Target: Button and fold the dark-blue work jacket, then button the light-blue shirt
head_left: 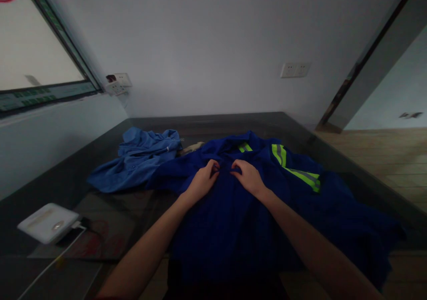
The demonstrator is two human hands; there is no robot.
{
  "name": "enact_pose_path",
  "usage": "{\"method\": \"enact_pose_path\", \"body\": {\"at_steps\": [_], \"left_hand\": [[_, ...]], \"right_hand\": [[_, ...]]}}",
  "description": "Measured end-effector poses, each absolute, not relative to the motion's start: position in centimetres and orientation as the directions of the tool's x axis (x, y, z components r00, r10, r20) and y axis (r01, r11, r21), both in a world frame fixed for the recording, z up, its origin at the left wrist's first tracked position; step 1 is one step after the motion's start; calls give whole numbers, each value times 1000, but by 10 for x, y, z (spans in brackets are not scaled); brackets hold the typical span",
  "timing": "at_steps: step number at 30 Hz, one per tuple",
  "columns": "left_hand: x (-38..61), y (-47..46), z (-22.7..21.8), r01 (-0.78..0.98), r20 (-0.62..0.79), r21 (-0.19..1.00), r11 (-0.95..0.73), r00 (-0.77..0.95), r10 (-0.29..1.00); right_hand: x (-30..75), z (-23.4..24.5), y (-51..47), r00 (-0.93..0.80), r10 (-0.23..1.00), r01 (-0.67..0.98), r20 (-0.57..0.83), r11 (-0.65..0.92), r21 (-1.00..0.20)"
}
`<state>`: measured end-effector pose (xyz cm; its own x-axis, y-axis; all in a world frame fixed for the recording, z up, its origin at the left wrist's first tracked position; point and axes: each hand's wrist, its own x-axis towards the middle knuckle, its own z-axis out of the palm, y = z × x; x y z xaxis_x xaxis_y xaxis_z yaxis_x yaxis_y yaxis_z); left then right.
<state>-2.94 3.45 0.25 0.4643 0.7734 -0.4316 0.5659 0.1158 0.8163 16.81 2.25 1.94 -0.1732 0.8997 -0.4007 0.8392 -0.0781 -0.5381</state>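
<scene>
A dark blue work jacket (227,220) with yellow-green and grey reflective strips lies spread over the table, its lower part reaching the near edge. My left hand (203,178) is closed at the middle of the jacket's upper front, thumb and fingers pinched on the cloth. Just to its right, my right hand (248,178) pinches the cloth too, with a small gap between the two hands. Whatever small part lies between the fingertips is too dark to make out. One sleeve stretches left, and the other side of the jacket spreads right.
A lighter blue garment (136,158) lies crumpled at the back left, touching the jacket's sleeve. On the dark table (207,118), a white box-shaped device (50,222) with a cable sits at the near left. Wall sockets (295,70) are behind.
</scene>
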Motion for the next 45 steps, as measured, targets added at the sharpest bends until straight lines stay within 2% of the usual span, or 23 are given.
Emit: {"method": "enact_pose_path", "body": {"at_steps": [5, 10, 14, 18, 26, 32, 39, 45], "left_hand": [[-29, 31, 6, 597, -463, 797, 92, 505, 728], [-29, 31, 6, 506, -377, 861, 50, 569, 731], [-27, 34, 7, 461, -330, 887, 37, 576, 748], [-27, 37, 12, 462, -308, 887, 27, 546, 779], [-28, 38, 11, 584, -339, 812, 16, 448, 828], [-27, 38, 10, 505, -357, 856, 110, 422, 833], [-25, 35, -4, 430, -533, 824, 368, 372, 760], [-25, 33, -4, 425, -501, 840, 337, 370, 782]], "right_hand": [[170, 26, 23, -167, 891, 860, -423, -77, -504], [158, 28, 16, -250, 883, 856, -397, 10, -516], [157, 21, 15, -196, 891, 801, -409, -95, -591], [161, 20, 21, -148, 891, 659, -430, -235, -715], [161, 27, 26, -124, 881, 537, -456, -327, -778], [159, 29, 25, -164, 888, 536, -430, -286, -794], [157, 29, 24, -149, 898, 569, -414, -264, -779], [156, 33, 24, -135, 893, 569, -429, -285, -772]]}}
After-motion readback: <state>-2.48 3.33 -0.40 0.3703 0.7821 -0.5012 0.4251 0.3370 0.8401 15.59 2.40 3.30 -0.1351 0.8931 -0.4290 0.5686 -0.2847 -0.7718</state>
